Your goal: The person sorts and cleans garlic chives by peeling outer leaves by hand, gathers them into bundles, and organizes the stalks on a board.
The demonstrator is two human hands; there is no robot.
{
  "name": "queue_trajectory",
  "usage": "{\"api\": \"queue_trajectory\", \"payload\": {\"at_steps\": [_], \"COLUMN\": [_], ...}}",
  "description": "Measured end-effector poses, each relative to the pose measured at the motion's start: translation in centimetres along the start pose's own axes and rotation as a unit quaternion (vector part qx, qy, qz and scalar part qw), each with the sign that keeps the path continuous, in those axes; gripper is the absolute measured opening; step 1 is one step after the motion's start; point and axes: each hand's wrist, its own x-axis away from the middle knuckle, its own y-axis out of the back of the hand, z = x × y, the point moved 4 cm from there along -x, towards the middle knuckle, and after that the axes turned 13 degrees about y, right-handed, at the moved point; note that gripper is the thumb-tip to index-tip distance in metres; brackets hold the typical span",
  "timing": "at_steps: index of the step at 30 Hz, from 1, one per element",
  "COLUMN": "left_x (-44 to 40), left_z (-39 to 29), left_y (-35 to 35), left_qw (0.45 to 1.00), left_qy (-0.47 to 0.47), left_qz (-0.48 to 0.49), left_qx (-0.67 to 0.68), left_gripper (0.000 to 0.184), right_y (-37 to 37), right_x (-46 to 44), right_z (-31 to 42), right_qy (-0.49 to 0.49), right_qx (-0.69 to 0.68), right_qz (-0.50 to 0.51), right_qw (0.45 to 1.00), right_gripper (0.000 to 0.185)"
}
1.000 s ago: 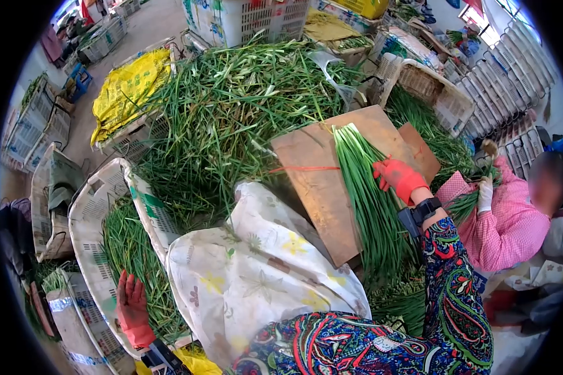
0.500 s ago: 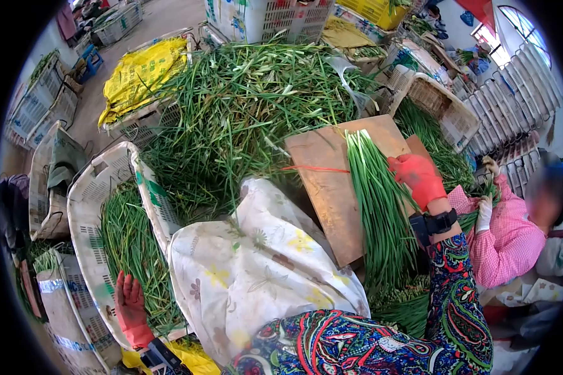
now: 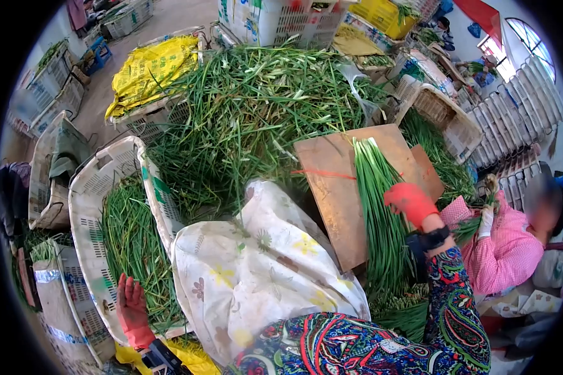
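On the right side of the green bundle (image 3: 380, 219), the right hand (image 3: 413, 204) curls its fingers; whether they grip I cannot tell. The bundle crosses the board (image 3: 339, 215), leaf tips overhanging its near edge, so a nudge could fan them. Leftward, bare board gives room; the left hand (image 3: 133, 309), fingers extended, empty, is by a crate (image 3: 89, 215)

The brown board (image 3: 331, 200) is matt and stained, wood or rusty metal, hard to say which, and the green bunch (image 3: 378, 209) on it looks smooth and faintly glossy. The red right glove (image 3: 414, 204) seems rubbery and matt, the sleeve (image 3: 455, 312) soft printed cloth, the flowered sheet (image 3: 263, 269) smooth, creased and dull. The white crate (image 3: 87, 234) is scuffed hard plastic, the yellow sack (image 3: 153, 72) crinkled woven plastic, and the strip (image 3: 356, 84) beyond the board thin, glossy, translucent film.
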Motion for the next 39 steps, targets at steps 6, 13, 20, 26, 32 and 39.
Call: {"api": "queue_trajectory", "payload": {"at_steps": [6, 13, 20, 26, 32, 39], "left_x": [-1.0, 2.0, 4.6, 3.5, 1.0, 2.7], "left_z": [1.0, 0.2, 1.3, 1.3, 7.1, 6.1], "left_y": [-0.8, -1.4, 5.9, 7.1, 5.8, 10.3], "left_qw": [1.0, 1.0, 0.991, 0.989, 0.82, 0.854], "left_qy": [0.019, -0.002, -0.01, 0.017, -0.096, 0.121], "left_qz": [0.009, 0.005, -0.125, -0.14, -0.098, -0.051], "left_qx": [0.02, 0.023, 0.049, -0.052, -0.555, -0.504], "left_gripper": [0.041, 0.043, 0.045, 0.038, 0.041, 0.03], "right_y": [8.0, 12.3, -5.4, -30.2, -46.0, -52.0], "right_x": [-5.1, -16.7, -17.1, -11.9, -5.7, -8.5], "right_z": [13.0, 28.7, 29.9, 28.9, 32.8, 33.0], "right_qy": [0.248, 0.373, 0.43, 0.472, 0.685, 0.739], "right_qx": [0.071, 0.426, 0.266, 0.202, 0.08, 0.234], "right_qz": [-0.03, -0.166, -0.033, 0.291, 0.319, 0.313], "right_qw": [0.966, 0.808, 0.862, 0.808, 0.65, 0.549], "right_gripper": [0.03, 0.035, 0.042, 0.039, 0.033, 0.02]}}
